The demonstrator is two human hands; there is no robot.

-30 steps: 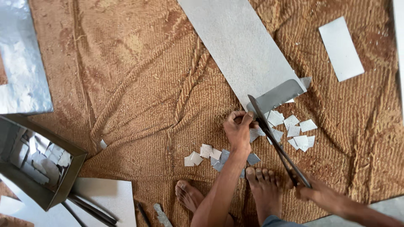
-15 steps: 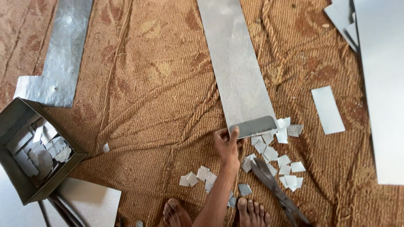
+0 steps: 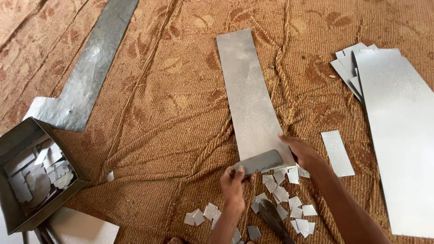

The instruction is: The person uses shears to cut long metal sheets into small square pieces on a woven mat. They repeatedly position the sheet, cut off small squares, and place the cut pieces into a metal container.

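A long grey sheet-metal strip lies on the brown woven mat, its near end bent up. My left hand pinches the near left corner of that bent end. My right hand grips the strip's near right edge. Metal shears lie on the mat just below my hands, among several small cut metal squares.
A dark metal box with cut pieces inside sits at the left. Another bent metal strip lies at the upper left. Large metal sheets are stacked at the right, a small rectangular piece beside them. A pale sheet lies at the bottom left.
My right hand let go of the shears, which now lie on the mat, and took the strip's near right edge. The view has shifted, so the strip's far end shows.
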